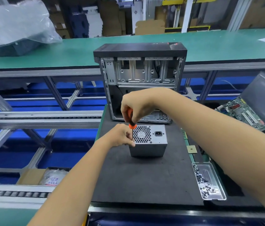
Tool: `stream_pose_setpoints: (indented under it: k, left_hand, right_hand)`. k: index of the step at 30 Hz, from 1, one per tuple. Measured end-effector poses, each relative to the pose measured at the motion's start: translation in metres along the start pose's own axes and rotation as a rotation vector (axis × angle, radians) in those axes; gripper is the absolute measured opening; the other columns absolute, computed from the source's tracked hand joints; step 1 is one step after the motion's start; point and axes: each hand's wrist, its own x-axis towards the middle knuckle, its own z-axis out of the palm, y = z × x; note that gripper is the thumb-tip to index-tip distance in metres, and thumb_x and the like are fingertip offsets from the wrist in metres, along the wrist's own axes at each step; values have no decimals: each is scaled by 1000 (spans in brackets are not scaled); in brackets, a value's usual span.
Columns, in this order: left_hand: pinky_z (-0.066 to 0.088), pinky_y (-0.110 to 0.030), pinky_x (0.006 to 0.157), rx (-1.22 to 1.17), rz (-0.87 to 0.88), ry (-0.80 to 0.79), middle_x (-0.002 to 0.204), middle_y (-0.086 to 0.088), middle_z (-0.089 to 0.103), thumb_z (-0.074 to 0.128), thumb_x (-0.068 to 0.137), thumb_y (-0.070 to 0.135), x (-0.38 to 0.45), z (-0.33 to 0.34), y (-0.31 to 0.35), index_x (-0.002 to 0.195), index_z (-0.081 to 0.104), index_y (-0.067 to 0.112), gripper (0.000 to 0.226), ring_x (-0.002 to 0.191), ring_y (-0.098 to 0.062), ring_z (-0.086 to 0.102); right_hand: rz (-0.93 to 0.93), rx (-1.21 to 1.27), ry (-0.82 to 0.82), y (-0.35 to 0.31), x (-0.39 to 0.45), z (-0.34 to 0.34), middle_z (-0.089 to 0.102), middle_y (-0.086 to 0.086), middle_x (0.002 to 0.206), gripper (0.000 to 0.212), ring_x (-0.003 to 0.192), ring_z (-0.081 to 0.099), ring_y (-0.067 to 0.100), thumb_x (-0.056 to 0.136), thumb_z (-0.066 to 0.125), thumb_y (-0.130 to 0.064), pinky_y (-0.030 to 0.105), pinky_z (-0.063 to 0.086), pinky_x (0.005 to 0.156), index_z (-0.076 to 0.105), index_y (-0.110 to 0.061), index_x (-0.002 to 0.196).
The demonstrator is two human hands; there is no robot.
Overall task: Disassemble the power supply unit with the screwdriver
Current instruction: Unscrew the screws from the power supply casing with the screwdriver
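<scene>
On mat (144, 180) | right hand (135, 105) holds screwdriver (132, 123) | power supply unit (149, 141) left edge

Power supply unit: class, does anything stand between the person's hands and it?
Nothing visible does. The left hand already rests against the upper left corner of the power supply unit, its fingers around the shaft of the screwdriver. The right hand grips the orange handle above, tip down at that corner.

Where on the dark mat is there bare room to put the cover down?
Bare: the dark mat in front of the power supply, left of the screw tray. Crowded: behind, by the computer case; right, by the circuit board.
</scene>
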Motion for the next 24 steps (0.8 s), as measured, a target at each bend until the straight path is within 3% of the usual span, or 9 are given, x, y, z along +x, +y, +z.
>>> stream_pose_setpoints:
  k: [3, 5, 7, 8, 10, 14, 17, 21, 24]
  left_hand:
    - [39, -12, 47, -18, -14, -16, 62, 1, 70, 83, 67, 8, 1, 0, -1, 65, 65, -5, 22, 48, 2, 56]
    - [39, -11, 47, -18, -33, -26, 59, 6, 68, 82, 68, 9, 1, 0, 0, 69, 66, -5, 22, 48, 4, 56]
    - [39, -12, 47, -29, -29, -26, 63, 0, 70, 82, 68, 7, 1, 0, 1, 69, 64, -9, 24, 47, 3, 56]
    - [39, -13, 47, -36, -21, -25, 64, -4, 70, 82, 68, 5, 1, 0, 2, 68, 63, -11, 25, 46, 3, 56]
    - [40, -15, 49, -40, -17, -21, 61, -1, 68, 82, 68, 4, 1, 0, 1, 67, 63, -11, 24, 46, 1, 56]
    - [39, -13, 48, -47, -12, -13, 53, 9, 65, 82, 68, 5, -1, 1, 0, 68, 65, -10, 22, 46, 2, 55]
    - [38, -11, 47, -32, 9, 9, 63, 2, 70, 83, 67, 7, -2, 2, 0, 66, 65, -7, 24, 46, 2, 55]
    - [41, -14, 50, -32, 4, 4, 54, 10, 65, 84, 67, 9, 0, 3, -4, 68, 66, -7, 24, 49, 0, 57]
    - [43, -18, 53, -27, 5, 0, 56, 8, 66, 85, 66, 10, 1, 2, -4, 68, 65, -7, 26, 52, -1, 59]
  right_hand:
    - [0, 20, -18, -1, 0, 1, 64, -10, 78, 16, 70, 58, 6, 78, 70, -11, 13, 43, 54, 72, -12, 94]
    - [58, 14, 25, -3, 0, 4, 64, -3, 84, 33, 69, 66, 15, 83, 71, -37, 24, 50, 58, 63, -13, 103]
    - [168, -60, 61, -7, 0, 3, 61, 3, 79, 47, 48, 66, 18, 90, 52, -58, 28, 44, 49, 56, -12, 94]
    - [211, -121, 88, -10, 0, 3, 57, 4, 72, 48, 43, 62, 19, 96, 41, -56, 28, 37, 47, 54, -11, 84]
    - [214, -196, 124, -14, 3, 5, 53, 5, 61, 43, 51, 59, 20, 103, 33, -38, 30, 34, 49, 46, -12, 71]
    - [149, -81, 78, -14, 4, 6, 63, 9, 79, 22, 55, 67, 23, 98, 46, -30, 29, 42, 51, 50, -10, 91]
    - [82, -52, 57, -8, -1, 1, 62, 2, 85, 19, 60, 66, 17, 95, 56, -28, 29, 43, 54, 51, -12, 103]
    - [-15, -104, 103, -5, -1, 4, 47, -13, 81, 20, 76, 47, 12, 88, 67, -22, 21, 34, 56, 53, -17, 101]
    - [-52, -105, 58, -6, -1, -1, 52, -14, 82, 24, 78, 51, 10, 81, 67, -6, 18, 38, 59, 63, -18, 102]
